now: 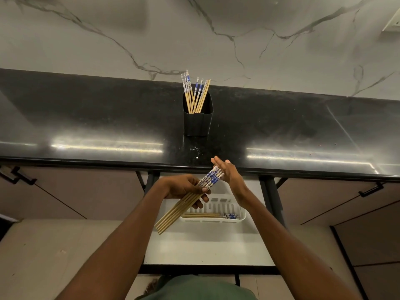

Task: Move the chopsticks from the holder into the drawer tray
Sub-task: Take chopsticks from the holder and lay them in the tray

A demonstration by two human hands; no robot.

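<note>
Above open drawer: left hand (184, 188) gripping chopstick bundle (188, 200), flat open right hand (227, 174) squaring patterned ends. Best aligning fully before lowering flat into white tray (242, 216); more waiting in holder (197, 122).

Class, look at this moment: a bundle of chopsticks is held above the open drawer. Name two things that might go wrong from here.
1. The left hand grips the bundle of blue-patterned wooden chopsticks near its middle while the flat right hand only taps its ends; one might slide out and miss the white slotted plastic tray.
2. Reaching again for the black square holder might tip it.
</note>
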